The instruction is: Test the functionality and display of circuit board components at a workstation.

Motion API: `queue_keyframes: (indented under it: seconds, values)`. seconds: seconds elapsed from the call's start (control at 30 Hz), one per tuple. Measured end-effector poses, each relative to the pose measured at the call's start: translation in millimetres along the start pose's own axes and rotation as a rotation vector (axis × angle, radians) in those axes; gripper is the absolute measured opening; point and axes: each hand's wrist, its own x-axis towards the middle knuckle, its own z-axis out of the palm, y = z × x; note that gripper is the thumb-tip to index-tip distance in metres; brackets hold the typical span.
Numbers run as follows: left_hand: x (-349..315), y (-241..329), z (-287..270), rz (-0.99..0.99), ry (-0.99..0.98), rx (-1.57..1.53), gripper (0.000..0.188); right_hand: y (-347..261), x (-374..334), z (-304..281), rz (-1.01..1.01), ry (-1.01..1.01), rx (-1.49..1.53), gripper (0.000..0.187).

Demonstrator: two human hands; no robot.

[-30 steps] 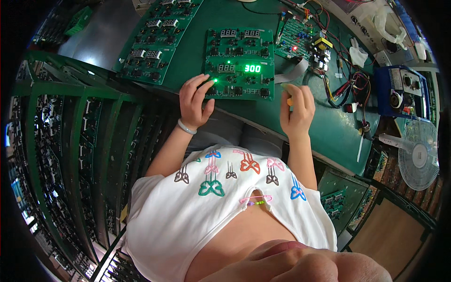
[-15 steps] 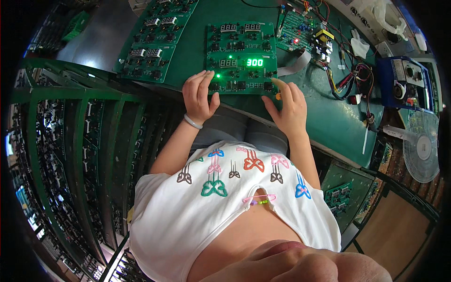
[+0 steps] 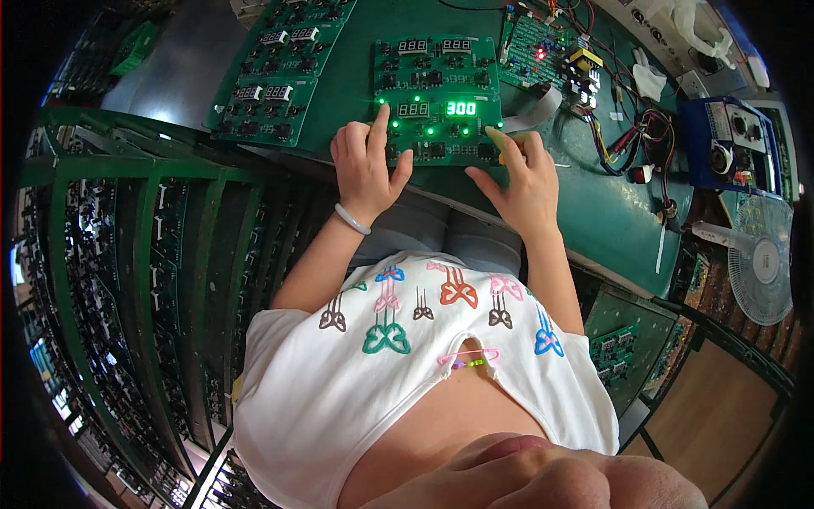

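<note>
A green circuit board panel (image 3: 449, 89) with digit displays lies at the table's front edge. One display (image 3: 461, 109) glows green, and several small green lights shine around it. My left hand (image 3: 366, 165) is at the panel's left edge, its index finger stretched onto the board beside a lit green light, the thumb apart and the other fingers partly bent. At the right edge, my right hand (image 3: 521, 178) rests its index fingertip by another green light, with its thumb spread near the front edge. Neither hand holds anything.
Similar boards (image 3: 267, 110) lie to the left. A grey ribbon cable (image 3: 538, 110) runs toward a powered board (image 3: 534, 59) with a red light. Cables (image 3: 649, 140), a blue device (image 3: 731, 148) and a white fan (image 3: 763, 263) are at the right. Racks of boards (image 3: 161, 254) stand left.
My left index finger has moved up the board's left edge, and my right index fingertip has also shifted up slightly. More green lights are lit on the panel.
</note>
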Motion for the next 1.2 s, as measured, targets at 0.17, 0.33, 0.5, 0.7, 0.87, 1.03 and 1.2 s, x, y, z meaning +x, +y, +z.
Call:
queue_keyframes:
  seconds: [0.17,0.33,0.5,0.7,0.87,1.03,1.2]
  values:
    - [6.3,6.3,-11.0,-0.023,-0.087,0.023,0.066,-5.1,6.1,-0.6,-0.107,-0.026,-0.098,0.053]
    - [9.7,16.8,-28.0,-0.024,-0.141,-0.047,0.064,-9.2,12.7,3.6,-0.124,-0.057,-0.163,0.052]
    - [8.4,24.6,-33.2,0.044,-0.214,0.02,0.062,-9.4,13.2,2.7,-0.118,-0.077,-0.175,0.052]
    - [6.7,26.8,-32.8,0.022,-0.226,0.029,0.062,-9.5,15.1,2.3,-0.16,-0.041,-0.171,0.049]
    - [7.2,24.8,-33.2,0.014,-0.231,-0.008,0.064,-10.6,17.6,1.8,-0.143,-0.083,-0.176,0.049]
    - [6.1,26.3,-31.8,0.044,-0.24,0.057,0.067,-4.2,10.6,-11.7,-0.148,-0.029,-0.135,0.043]
    - [2.9,19.5,-30.7,0.099,-0.172,-0.015,0.074,46.6,5.5,-58.9,0.015,0.143,-0.187,0.018]
